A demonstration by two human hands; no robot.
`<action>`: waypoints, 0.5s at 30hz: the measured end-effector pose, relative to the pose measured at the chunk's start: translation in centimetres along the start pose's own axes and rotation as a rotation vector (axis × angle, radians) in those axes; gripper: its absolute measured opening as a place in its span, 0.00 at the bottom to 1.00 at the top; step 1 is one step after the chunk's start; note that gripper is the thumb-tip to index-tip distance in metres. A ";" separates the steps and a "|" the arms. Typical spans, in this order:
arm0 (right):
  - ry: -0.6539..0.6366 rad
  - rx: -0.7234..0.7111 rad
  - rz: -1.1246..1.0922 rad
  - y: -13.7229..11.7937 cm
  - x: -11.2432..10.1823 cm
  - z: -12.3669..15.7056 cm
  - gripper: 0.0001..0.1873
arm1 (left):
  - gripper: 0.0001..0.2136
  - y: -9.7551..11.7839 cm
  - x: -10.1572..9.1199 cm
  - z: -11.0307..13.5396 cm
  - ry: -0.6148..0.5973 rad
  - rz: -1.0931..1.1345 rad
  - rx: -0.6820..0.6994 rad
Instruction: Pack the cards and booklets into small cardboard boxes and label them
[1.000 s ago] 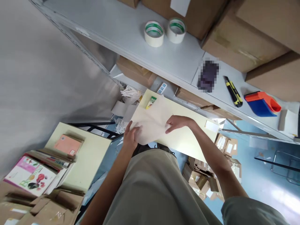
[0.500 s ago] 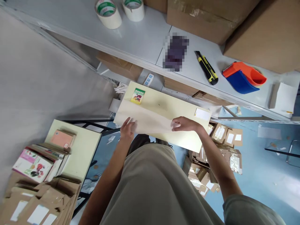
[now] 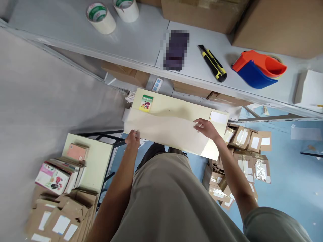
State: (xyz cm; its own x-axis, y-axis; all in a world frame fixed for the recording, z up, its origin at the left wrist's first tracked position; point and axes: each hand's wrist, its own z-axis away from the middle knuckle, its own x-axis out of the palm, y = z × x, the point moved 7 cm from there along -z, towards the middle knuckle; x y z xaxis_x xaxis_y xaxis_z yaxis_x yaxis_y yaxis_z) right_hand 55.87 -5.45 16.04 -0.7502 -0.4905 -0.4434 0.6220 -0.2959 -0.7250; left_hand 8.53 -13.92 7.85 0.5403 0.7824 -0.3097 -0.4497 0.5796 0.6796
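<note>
A long, pale beige sheet, perhaps paper, lies along the near side of the cream tabletop. My left hand is closed at the sheet's near left edge, its fingertips pinching there. Over the right part of the sheet is my right hand, thumb and fingers apart with nothing seen between them. Behind the sheet, at the table's far left, lies a small green and yellow booklet. A white slip rests at the right end.
Above the table, a grey shelf holds tape rolls, a box cutter, an orange and blue tape dispenser and cartons. Books stand on a side table at left. Cardboard packages are piled at right.
The sheet now lies flatter and reaches further right. My right hand has moved right and its fingers have parted. My left hand has shifted slightly left and nearer to me.
</note>
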 end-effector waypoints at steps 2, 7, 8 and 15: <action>0.059 0.021 0.066 0.6 0.1 -0.3 0.12 | 0.15 -0.6 0.3 -0.2 -0.019 -0.029 -0.050; 0.094 0.144 0.276 3.9 0.1 -0.8 0.16 | 0.15 -3.7 1.7 -0.3 -0.181 -0.130 -0.146; 0.096 0.171 0.312 4.8 0.1 -0.8 0.17 | 0.15 -4.3 2.0 -0.3 -0.221 -0.148 -0.151; 0.293 0.152 0.481 9.0 2.0 -0.5 0.18 | 0.14 -6.8 3.4 -0.4 -0.555 -0.678 -0.006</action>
State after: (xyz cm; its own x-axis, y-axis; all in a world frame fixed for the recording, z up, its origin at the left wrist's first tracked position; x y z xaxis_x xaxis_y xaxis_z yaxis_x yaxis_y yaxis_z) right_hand 59.83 -8.68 8.39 -0.3927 -0.3576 -0.8473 0.9171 -0.2210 -0.3318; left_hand 13.20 -15.12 1.89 0.9600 0.0461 -0.2763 0.0907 0.8821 0.4622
